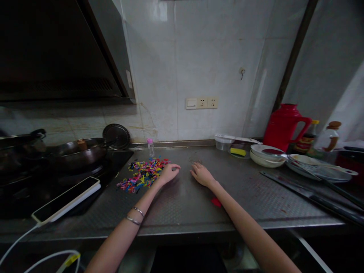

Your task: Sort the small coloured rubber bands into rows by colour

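Observation:
My left hand (pixel 168 174) rests at the right edge of a spread of small, many-coloured rubber bands (pixel 143 175). Its thumb and forefinger are apart, and nothing shows between them. Across a short gap of steel, my right hand (pixel 202 174) lies palm down with fingers spread. Its fingertips are by a faint, clear, thin-edged thing (pixel 196 159) whose kind I cannot make out. Behind the bands stands a small clear bottle (pixel 151 149) with a pink cap. A flat red piece (pixel 216 202) lies beside my right forearm.
On the left are a phone (pixel 66 199) on a white cable, a pan (pixel 79 153) on the stove and a hood (pixel 57 49) above. To the right stand stacked bowls (pixel 267 161), a yellow sponge (pixel 237 151), a red thermos (pixel 281 127), bottles and a long dark utensil (pixel 301 191).

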Demonstrator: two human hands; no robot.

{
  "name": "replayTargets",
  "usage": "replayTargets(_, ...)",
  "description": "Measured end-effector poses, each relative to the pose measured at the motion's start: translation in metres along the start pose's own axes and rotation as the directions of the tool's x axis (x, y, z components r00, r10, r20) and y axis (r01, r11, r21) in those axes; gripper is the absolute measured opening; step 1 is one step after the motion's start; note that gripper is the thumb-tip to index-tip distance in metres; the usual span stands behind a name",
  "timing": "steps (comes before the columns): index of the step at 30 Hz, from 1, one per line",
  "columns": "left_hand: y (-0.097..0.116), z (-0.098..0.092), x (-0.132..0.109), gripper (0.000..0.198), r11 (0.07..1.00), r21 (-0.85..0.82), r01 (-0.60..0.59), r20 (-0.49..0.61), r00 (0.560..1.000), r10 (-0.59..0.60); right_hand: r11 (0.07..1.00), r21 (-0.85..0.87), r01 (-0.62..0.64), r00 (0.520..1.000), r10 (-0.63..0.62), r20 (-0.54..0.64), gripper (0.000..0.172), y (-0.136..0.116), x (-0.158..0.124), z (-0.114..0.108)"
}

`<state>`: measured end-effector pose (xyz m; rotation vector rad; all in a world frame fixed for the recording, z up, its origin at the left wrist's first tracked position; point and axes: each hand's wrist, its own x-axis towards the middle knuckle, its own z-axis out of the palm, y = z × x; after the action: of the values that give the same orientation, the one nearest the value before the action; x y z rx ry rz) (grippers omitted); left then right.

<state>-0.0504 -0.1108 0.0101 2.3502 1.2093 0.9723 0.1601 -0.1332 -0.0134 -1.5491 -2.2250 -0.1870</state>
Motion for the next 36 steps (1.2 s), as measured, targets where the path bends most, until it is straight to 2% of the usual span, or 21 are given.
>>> replayTargets(1, -0.003, -0.009, 0.005, 0.028, 0.996, -0.074, 0.044, -0.085, 0.995, -0.05, 0.999, 0.023, 0.028, 1.0, -0.028, -0.001, 0.047, -0.005, 0.004, 0.001)
replayTargets(3, -0.015, -0.031, 0.014, 0.028, 0.976, -0.182, 0.12, -0.151, 0.977, -0.148, 0.993, 0.084, 0.082, 0.997, -0.083, 0.005, 0.049, -0.015, 0.015, 0.003)
replayTargets(6, -0.046, -0.071, 0.02, 0.024, 0.963, -0.208, 0.174, -0.257, 0.94, -0.226, 0.975, 0.168, 0.144, 0.989, -0.148, 0.016, 0.05, -0.031, 0.036, 0.012)
replayTargets(8, -0.075, -0.095, 0.016, 0.024, 0.938, -0.243, 0.247, -0.337, 0.885, -0.321, 0.963, 0.2, 0.18, 0.982, -0.187, 0.016, 0.05, -0.044, 0.053, 0.021)
replayTargets(9, -0.09, -0.104, 0.012, 0.025, 0.92, -0.263, 0.29, -0.388, 0.841, -0.376, 0.958, 0.211, 0.196, 0.979, -0.203, 0.012, 0.05, -0.051, 0.062, 0.026)
replayTargets(13, -0.147, -0.125, -0.01, 0.025, 0.829, -0.294, 0.476, -0.438, 0.704, -0.559, 0.952, 0.247, 0.182, 0.981, -0.192, 0.019, 0.047, -0.075, 0.095, 0.05)
replayTargets(16, -0.173, -0.128, -0.022, 0.027, 0.809, -0.259, 0.528, -0.486, 0.652, -0.581, 0.963, 0.243, 0.116, 0.99, -0.132, 0.051, 0.046, -0.086, 0.114, 0.064)
replayTargets(18, -0.181, -0.127, -0.026, 0.029, 0.81, -0.21, 0.547, -0.492, 0.657, -0.571, 0.969, 0.234, 0.08, 0.993, -0.097, 0.063, 0.046, -0.088, 0.125, 0.071)
replayTargets(22, -0.182, -0.122, -0.025, 0.031, 0.818, -0.12, 0.563, -0.422, 0.717, -0.555, 0.97, 0.241, 0.033, 0.994, -0.055, 0.089, 0.044, -0.092, 0.141, 0.079)
replayTargets(24, -0.181, -0.12, -0.023, 0.03, 0.814, -0.12, 0.568, -0.392, 0.727, -0.564, 0.962, 0.273, 0.014, 0.993, -0.046, 0.112, 0.044, -0.096, 0.147, 0.081)
replayTargets(26, -0.18, -0.118, -0.021, 0.031, 0.811, -0.178, 0.558, -0.388, 0.717, -0.579, 0.951, 0.31, 0.012, 0.991, -0.053, 0.124, 0.044, -0.102, 0.15, 0.084)
replayTargets(30, -0.173, -0.114, -0.018, 0.035, 0.76, -0.411, 0.503, -0.346, 0.685, -0.641, 0.931, 0.365, 0.031, 0.989, -0.083, 0.126, 0.042, -0.118, 0.151, 0.087)
replayTargets(33, -0.161, -0.109, -0.018, 0.039, 0.711, -0.546, 0.444, -0.26, 0.716, -0.647, 0.9, 0.429, 0.073, 0.989, -0.121, 0.084, 0.04, -0.13, 0.149, 0.087)
replayTargets(36, -0.146, -0.105, -0.02, 0.043, 0.682, -0.589, 0.433, -0.171, 0.758, -0.629, 0.859, 0.494, 0.136, 0.985, -0.169, 0.023, 0.04, -0.139, 0.146, 0.083)
